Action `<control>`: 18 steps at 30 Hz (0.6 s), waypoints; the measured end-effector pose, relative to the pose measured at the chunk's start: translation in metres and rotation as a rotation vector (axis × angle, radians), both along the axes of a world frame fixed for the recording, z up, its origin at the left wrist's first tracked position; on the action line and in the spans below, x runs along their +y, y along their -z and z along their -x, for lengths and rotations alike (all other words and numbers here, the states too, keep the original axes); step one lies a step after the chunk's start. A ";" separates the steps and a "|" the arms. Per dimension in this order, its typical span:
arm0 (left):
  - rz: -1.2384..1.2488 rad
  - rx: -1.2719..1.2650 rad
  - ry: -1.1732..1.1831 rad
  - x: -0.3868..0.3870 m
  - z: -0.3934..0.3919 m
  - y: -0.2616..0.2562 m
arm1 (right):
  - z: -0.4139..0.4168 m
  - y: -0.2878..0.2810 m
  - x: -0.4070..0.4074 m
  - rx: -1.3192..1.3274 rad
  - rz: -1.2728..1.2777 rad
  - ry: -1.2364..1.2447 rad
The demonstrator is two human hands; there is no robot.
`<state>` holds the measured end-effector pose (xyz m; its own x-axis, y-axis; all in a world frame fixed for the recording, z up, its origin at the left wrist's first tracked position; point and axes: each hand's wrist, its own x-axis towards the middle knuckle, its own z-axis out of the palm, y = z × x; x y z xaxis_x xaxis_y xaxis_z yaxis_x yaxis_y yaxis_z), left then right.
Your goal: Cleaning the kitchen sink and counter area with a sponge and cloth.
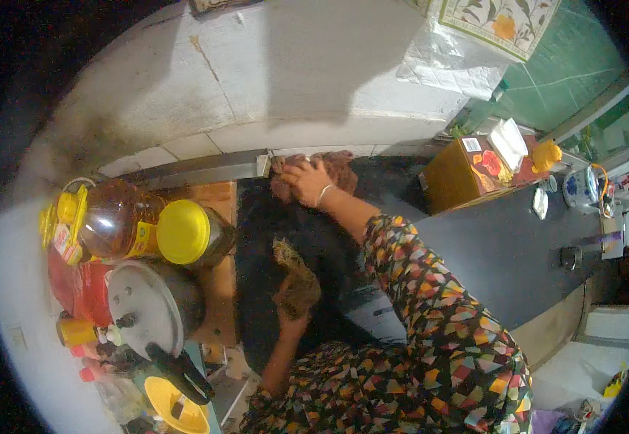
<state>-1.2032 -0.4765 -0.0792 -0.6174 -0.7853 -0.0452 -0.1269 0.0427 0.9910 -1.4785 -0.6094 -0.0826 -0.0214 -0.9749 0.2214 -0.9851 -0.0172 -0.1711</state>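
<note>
My right hand (309, 182), with a bangle at the wrist, presses on a crumpled brown cloth (344, 168) at the foot of the tiled wall. The cloth lies on a dark countertop (379, 173). Lower down, over the dark surface, my left hand (295, 295) is closed round a rough, yellowish-brown piece (287, 255), perhaps a cloth or scrubber. Blur and shadow hide its kind and most of the fingers.
On the left stand a pressure cooker (146, 309), a yellow-lidded jar (183, 231), a large oil jar (108, 222) and a yellow bowl (176, 407). At right are a brown carton (452, 179), a blue-and-white pot (580, 187) and a glass (571, 257).
</note>
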 end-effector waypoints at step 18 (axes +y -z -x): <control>-0.078 0.112 -0.081 0.003 -0.001 0.044 | 0.107 -0.056 0.196 -0.001 -0.058 0.459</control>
<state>-1.2022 -0.4739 -0.1231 -0.5567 -0.8297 -0.0423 -0.0151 -0.0408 0.9991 -1.5858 -0.4137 -0.0269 -0.4541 -0.8752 0.1666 -0.8883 0.4304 -0.1599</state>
